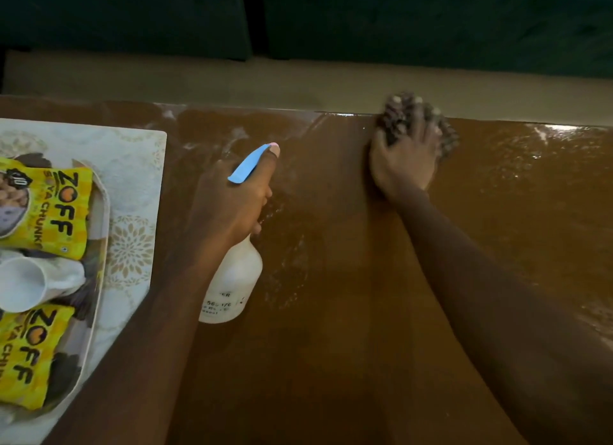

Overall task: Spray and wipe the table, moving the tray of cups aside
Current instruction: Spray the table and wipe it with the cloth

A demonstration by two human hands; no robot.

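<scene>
At the far left, the tray (96, 315) sits on a patterned placemat (132, 186) at the table's left end, carrying yellow snack packets (43, 209) and a white cup (20, 283) lying on its side. It appears to be already shifted out of the way, so moving it aside looks done, though the strip of table beneath it is probably not yet cleaned.

Just right of the placemat, the left hand (229, 202) is wrapped closed around the neck of a white spray bottle (232, 278), with one finger resting along the blue trigger (247, 164). The bottle is tilted, nozzle pointing away toward the far edge.

The middle of the brown table (331, 361) shows scattered droplets and pale smears, so spraying is well under way here. The near part looks dry and dull; whether it has been wiped I cannot tell.

Further right, the right hand (404, 152) presses flat, fingers spread, on a dark nubbly cloth (394, 116) at the far edge of the table. It holds the cloth down rather than clenching it. Beyond it, the right end glistens wet, still needing wiping by my judgement.
</scene>
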